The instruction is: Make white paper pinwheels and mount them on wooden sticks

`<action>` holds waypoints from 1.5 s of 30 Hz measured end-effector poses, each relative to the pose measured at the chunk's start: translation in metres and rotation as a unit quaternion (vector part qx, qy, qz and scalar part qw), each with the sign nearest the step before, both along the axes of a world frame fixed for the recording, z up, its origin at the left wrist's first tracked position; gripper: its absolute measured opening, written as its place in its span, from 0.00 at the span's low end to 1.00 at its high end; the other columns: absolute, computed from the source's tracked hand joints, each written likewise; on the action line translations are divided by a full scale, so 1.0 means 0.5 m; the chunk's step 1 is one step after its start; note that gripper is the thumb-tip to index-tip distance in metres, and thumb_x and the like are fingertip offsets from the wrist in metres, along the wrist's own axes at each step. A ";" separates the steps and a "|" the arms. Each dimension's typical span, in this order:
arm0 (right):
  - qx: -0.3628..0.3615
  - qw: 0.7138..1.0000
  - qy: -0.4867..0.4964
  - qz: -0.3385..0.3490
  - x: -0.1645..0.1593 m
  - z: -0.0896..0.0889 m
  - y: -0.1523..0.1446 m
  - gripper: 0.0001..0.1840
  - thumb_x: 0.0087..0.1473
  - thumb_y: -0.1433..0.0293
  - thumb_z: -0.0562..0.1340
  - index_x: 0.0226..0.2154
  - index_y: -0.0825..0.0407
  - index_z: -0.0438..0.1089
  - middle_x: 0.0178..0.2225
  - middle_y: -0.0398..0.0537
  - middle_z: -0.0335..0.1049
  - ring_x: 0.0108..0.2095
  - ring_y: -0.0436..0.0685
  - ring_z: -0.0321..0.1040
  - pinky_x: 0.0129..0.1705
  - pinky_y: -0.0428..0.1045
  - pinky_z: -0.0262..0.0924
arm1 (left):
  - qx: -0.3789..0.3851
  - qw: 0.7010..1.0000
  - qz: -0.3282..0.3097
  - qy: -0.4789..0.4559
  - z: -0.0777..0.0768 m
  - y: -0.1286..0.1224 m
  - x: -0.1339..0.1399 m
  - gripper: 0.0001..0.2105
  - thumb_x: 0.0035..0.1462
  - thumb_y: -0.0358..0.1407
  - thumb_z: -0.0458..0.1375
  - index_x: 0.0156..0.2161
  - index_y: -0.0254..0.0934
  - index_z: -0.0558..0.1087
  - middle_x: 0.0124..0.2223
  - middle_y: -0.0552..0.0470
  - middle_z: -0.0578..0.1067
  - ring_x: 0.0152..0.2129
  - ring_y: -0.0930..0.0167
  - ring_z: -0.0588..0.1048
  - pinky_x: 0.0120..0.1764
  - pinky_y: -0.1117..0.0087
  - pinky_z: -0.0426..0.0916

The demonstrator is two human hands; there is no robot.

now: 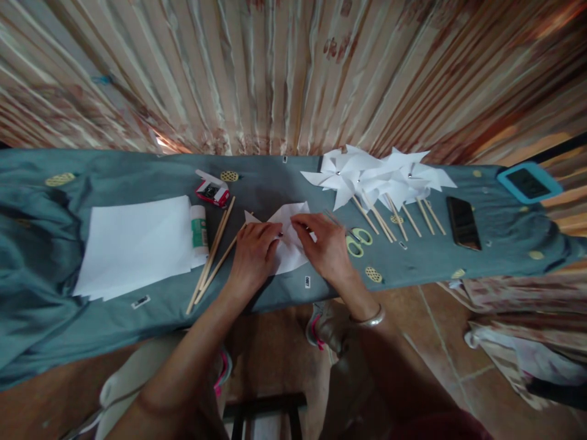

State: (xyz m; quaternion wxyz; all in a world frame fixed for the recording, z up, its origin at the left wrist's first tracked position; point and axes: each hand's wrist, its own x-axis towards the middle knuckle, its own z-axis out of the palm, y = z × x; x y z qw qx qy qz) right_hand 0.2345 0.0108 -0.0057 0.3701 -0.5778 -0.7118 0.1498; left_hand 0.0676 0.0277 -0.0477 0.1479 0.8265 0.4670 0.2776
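Note:
A white paper pinwheel [292, 260] lies on the cloth-covered table between my hands, its blades partly hidden by my fingers. My left hand [255, 249] is closed on its left side, thumb and forefinger meeting near a small dark spot, perhaps a pin, at the centre. From the right, my right hand [326, 244] pinches a blade, fingertips together. Several wooden sticks [211, 256] lie to the left, one reaching under my left hand. Green-handled scissors [359, 242] rest just beyond my right hand, their blades partly covered.
Finished pinwheels [385, 177] on sticks are heaped at the back right. A stack of white paper [137, 244], a glue stick [199, 227] and a small red-and-white box [213, 190] sit left. A phone [463, 223] and blue-framed device [529, 182] lie right. A curtain [275, 73] hangs behind.

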 end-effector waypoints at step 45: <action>-0.141 0.953 0.268 0.001 -0.020 -0.045 0.095 0.05 0.47 0.68 0.63 0.28 0.52 0.74 0.28 0.44 0.75 0.29 0.52 0.71 0.34 0.48 0.65 | -0.066 0.998 -0.017 0.007 0.007 -0.003 -0.006 0.20 0.60 0.29 0.52 0.57 0.30 0.66 0.48 0.42 0.77 0.46 0.59 0.70 0.49 0.54 0.64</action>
